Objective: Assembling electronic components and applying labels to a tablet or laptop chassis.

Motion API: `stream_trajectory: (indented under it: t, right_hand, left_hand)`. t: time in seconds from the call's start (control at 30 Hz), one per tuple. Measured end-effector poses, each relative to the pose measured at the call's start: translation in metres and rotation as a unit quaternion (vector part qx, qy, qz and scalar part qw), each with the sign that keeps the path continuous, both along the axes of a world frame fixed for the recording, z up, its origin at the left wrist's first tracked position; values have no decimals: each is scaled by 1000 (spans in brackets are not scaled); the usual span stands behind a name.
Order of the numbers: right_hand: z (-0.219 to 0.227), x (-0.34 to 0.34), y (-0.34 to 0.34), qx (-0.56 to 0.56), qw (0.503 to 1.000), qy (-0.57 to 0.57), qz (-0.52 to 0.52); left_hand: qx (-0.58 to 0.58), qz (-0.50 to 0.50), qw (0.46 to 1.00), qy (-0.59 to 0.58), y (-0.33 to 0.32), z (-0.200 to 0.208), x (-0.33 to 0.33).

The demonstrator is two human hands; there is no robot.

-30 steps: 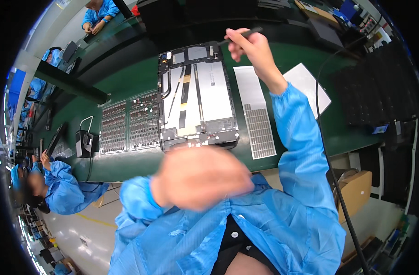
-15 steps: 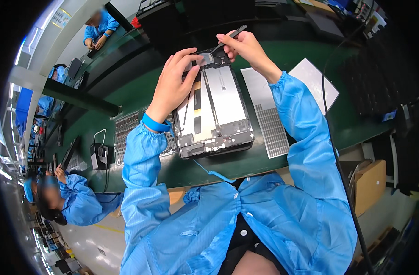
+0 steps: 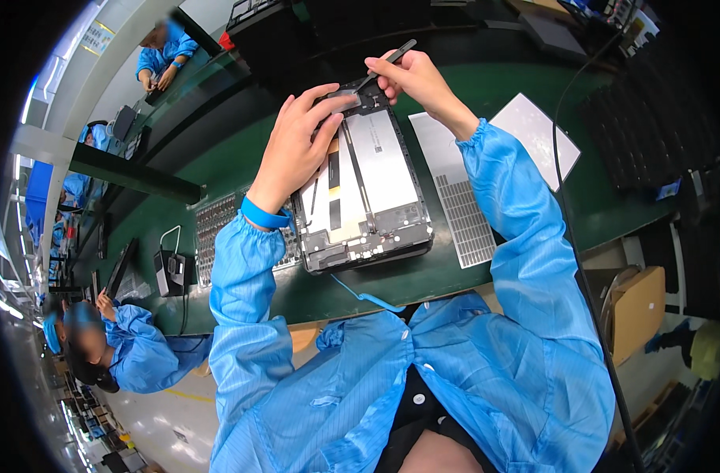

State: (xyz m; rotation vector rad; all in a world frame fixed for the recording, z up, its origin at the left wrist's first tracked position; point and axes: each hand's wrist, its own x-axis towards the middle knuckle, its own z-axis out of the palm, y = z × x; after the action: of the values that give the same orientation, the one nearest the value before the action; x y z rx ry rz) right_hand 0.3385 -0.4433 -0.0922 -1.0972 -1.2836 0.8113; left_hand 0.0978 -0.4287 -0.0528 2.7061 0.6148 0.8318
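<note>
The opened tablet [image 3: 387, 169] lies at your twelve o'clock. Your left hand [image 3: 299, 142] spreads its fingers over the tablet's eleven o'clock side; your right hand [image 3: 420, 82], at its one o'clock, grips dark tweezers [image 3: 401, 51], slanting down.

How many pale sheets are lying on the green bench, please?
2: a gridded sheet right of the opened device, and a plainer sheet farther right. Others may be hidden.

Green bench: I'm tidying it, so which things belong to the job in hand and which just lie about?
In the job:
- slim dark tweezers
- opened flat silver device

Seemingly lying about:
- white sheet with grey grid
- black box with wire loop
</note>
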Motion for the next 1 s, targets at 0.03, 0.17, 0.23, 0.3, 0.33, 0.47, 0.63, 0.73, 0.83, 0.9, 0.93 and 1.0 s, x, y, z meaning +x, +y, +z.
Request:
stream_trajectory:
  t: [0.03,0.17,0.23,0.3,0.33,0.47,0.63,0.73,0.83,0.9,0.93,1.0]
  right_hand:
    - [0,0,0,1,1000,0,6]
    - [1,0,-4,22,999,-34,-7]
    - [0,-3,-8,40,998,-49,-27]
    - [2,-8,-12,58,995,-65,-43]
    - [2,-11,-13,92,991,-61,-82]
    - [11,-11,-17,148,983,23,-104]
    - [1,7,-81,187,971,2,-146]
    - [-32,15,-135,140,970,7,-199]
    - [-73,36,-174,84,958,-10,-273]
    - [-79,37,-184,98,954,-8,-284]
    - [-77,34,-184,95,954,-9,-284]
    - [-67,27,-181,122,960,-25,-251]
  left_hand:
    - [1,0,1000,0,0,0,0]
    - [52,9,997,47,-3,2,1]
    - [61,16,996,64,-5,3,1]
    - [101,-8,993,57,-3,1,1]
    - [117,-16,991,63,-2,1,0]
    - [78,-69,990,91,15,8,-4]
    - [59,-75,991,-93,46,19,-76]
    - [29,130,987,-94,42,-55,-168]
    - [-107,184,977,-17,2,-125,-189]
    - [-84,240,967,-29,-5,-136,-185]
    - [-87,241,966,-29,-5,-140,-183]
    - [-112,288,951,-23,-3,-148,-183]
